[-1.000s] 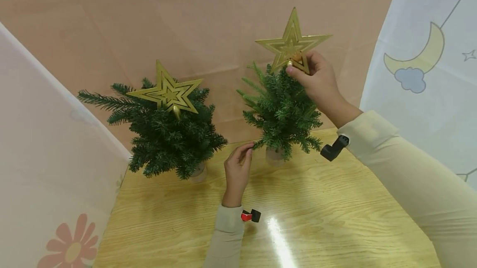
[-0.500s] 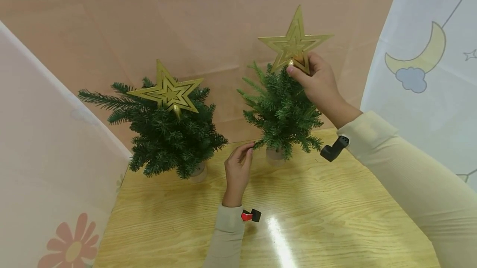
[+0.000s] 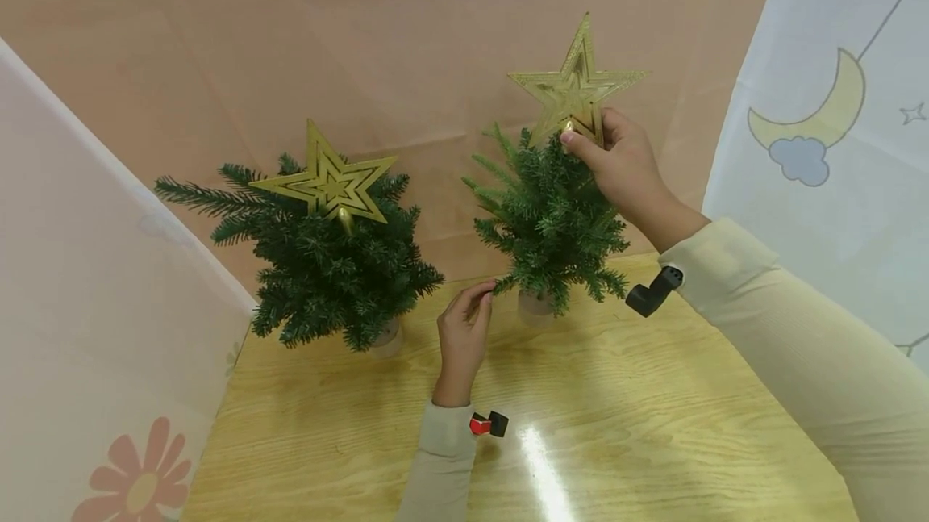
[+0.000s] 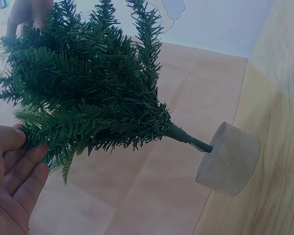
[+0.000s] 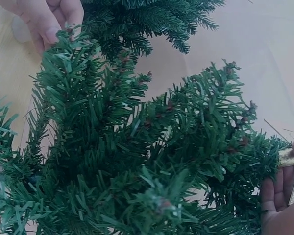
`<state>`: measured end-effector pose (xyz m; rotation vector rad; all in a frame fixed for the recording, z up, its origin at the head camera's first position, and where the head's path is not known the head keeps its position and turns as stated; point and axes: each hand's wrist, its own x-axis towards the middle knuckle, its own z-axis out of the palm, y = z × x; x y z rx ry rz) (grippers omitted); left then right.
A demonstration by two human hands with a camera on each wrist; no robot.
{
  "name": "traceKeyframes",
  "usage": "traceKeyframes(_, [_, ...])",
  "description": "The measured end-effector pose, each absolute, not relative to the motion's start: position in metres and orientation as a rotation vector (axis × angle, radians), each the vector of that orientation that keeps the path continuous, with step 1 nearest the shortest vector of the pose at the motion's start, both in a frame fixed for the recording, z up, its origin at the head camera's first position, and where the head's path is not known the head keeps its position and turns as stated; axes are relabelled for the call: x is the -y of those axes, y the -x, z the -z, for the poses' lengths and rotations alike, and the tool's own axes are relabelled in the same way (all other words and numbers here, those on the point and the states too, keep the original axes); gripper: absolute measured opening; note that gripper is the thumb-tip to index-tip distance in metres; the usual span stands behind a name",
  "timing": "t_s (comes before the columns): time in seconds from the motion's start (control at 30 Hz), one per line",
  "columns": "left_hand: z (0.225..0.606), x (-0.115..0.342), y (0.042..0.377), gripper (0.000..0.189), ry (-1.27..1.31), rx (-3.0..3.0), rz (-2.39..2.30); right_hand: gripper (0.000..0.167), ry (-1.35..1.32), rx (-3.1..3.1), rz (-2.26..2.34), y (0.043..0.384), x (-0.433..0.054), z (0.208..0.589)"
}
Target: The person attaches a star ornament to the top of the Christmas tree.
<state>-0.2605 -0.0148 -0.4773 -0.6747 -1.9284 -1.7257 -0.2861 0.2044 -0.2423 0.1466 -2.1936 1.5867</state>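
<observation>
At the top of the right small artificial Christmas tree [image 3: 555,215], my right hand [image 3: 626,155] pinches the base of a gold star tree topper [image 3: 578,86], which stands nearly upright. In the right wrist view only part of the topper's gold base [image 5: 290,157] shows between thumb and fingers. My left hand [image 3: 463,328] pinches the tip of a low branch [image 4: 41,132] on that tree's left side. The tree's round wooden base [image 4: 230,159] rests on the table. Another small Christmas tree [image 3: 334,280] stands to the left, bearing a tilted gold star [image 3: 332,185].
Both trees stand on a wood-grain table [image 3: 617,409], near its back edge. Behind them hangs a plain peach-coloured cloth [image 3: 421,38]. Pale printed cloths border the left [image 3: 94,288] and right [image 3: 806,207] sides.
The star topper in my right hand has shifted slightly right and turned more upright. My left hand keeps its pinch on the branch tip, and the left tree stays put.
</observation>
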Motion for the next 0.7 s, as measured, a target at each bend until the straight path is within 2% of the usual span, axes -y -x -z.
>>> traceKeyframes(0.17, [0.477, 0.013, 0.259, 0.022, 0.678, 1.927, 1.737, 0.021, -0.13, 2.243, -1.564, 0.286, -0.206, 0.238])
traceKeyframes(0.4, [0.473, 0.014, 0.258, 0.021, 0.653, 1.939, 1.725, 0.029, -0.132, 2.432, -1.436, 0.286, -0.208, 0.229])
traceKeyframes(0.7, [0.449, 0.016, 0.243, 0.02, 0.672, 1.927, 1.693, 0.03, -0.187, 2.623, -1.331, 0.286, -0.214, 0.221])
